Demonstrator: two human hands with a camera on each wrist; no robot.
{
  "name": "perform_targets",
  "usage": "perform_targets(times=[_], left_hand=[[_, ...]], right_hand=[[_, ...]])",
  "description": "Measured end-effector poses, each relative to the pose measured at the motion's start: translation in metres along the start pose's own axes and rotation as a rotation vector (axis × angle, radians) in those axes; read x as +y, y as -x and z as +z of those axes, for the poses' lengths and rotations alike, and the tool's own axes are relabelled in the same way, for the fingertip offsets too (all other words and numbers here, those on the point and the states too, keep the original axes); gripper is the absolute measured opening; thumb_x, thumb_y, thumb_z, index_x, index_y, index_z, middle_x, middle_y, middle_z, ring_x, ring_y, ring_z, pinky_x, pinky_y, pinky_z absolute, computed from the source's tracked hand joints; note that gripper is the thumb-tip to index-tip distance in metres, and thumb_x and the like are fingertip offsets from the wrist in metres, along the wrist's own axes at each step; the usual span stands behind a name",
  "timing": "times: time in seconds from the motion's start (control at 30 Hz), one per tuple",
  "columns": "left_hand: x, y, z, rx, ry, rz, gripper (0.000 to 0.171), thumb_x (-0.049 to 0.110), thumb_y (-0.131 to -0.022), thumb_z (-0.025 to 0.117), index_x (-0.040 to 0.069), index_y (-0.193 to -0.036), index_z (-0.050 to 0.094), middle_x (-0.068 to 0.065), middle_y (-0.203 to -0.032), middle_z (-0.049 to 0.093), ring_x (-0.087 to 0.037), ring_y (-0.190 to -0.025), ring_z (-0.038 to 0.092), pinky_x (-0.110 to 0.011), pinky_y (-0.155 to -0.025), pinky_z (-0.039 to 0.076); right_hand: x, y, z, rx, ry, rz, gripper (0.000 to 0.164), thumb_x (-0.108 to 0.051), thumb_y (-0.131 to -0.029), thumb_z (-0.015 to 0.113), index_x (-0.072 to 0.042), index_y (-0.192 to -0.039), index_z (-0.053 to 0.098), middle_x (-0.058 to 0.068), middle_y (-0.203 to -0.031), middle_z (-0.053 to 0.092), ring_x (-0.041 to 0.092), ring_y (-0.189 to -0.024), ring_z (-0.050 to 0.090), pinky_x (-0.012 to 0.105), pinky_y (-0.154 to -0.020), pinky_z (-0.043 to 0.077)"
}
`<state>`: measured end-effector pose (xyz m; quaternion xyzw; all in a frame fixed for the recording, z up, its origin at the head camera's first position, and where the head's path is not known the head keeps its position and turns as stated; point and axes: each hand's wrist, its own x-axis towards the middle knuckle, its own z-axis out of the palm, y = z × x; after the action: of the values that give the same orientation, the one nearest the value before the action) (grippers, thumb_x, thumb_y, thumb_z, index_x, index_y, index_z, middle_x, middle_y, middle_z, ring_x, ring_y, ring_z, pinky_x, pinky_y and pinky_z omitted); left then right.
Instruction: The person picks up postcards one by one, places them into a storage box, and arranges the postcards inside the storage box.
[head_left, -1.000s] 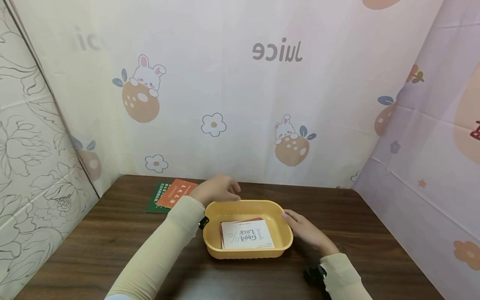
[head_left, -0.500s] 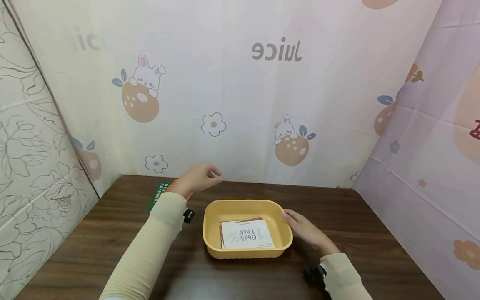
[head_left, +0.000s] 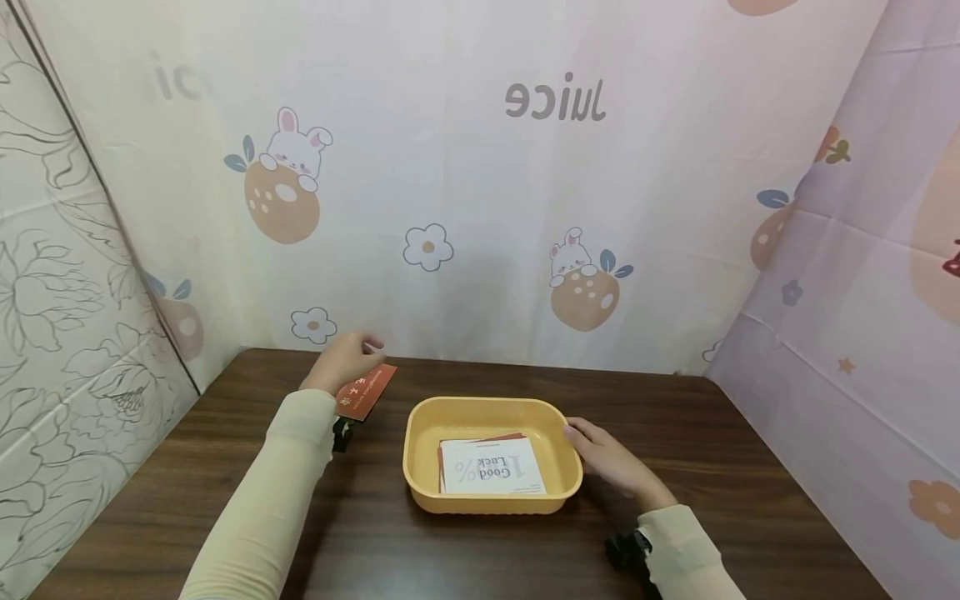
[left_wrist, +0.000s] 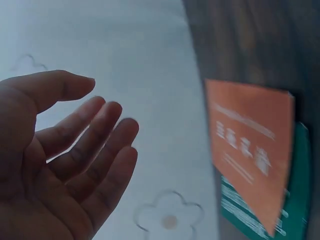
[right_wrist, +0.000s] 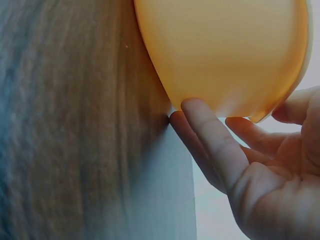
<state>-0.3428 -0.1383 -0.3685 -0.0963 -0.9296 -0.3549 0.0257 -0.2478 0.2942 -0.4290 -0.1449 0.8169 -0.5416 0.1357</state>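
Note:
My left hand hovers over the back left of the table, its fingers loosely bent and holding nothing. Below it lies an orange card with white characters, overlapping a green card; the head view shows the orange one partly and hides the green one. My right hand holds the right side of a yellow plastic basin, thumb at the rim and fingers against the outer wall. Inside the basin is a white card reading "Good Luck", with reddish card edges showing beneath it.
The basin stands on a dark wooden table. A printed curtain with rabbits and flowers hangs right behind the table's back edge, and more fabric closes the right side. Black camera mounts sit at the wrists.
My left hand has moved left from above the basin's back left corner to over the cards. The right hand stays at the basin's side, and the basin has hardly moved.

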Motion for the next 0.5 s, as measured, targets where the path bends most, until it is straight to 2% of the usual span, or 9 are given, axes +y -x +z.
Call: perform_targets(times=[0.3,0.5], left_hand=[[-0.041,-0.001,-0.001,-0.028,-0.093,-0.119,0.047,0.023,-0.095,0.066,-0.007,-0.129,0.058,-0.027,-0.122,0.061,-0.041,-0.108,0.06,-0.054,-0.088,0.051],[-0.057,-0.002,0.002,-0.08,-0.149,-0.212,0.061,0.03,-0.093,0.068,-0.008,-0.138,0.051,-0.031,-0.136,0.053,-0.048,-0.121,0.052,-0.06,-0.096,0.045]], right_hand=[[0.0,-0.001,0.002,0.019,0.003,0.005,0.057,-0.032,-0.11,0.039,0.01,-0.147,0.033,0.031,-0.136,0.05,0.036,-0.117,0.06,0.045,-0.088,0.055],[0.001,-0.001,0.001,-0.007,-0.017,-0.011,0.057,-0.032,-0.111,0.038,0.01,-0.148,0.031,0.031,-0.137,0.049,0.038,-0.117,0.059,0.045,-0.089,0.055]])
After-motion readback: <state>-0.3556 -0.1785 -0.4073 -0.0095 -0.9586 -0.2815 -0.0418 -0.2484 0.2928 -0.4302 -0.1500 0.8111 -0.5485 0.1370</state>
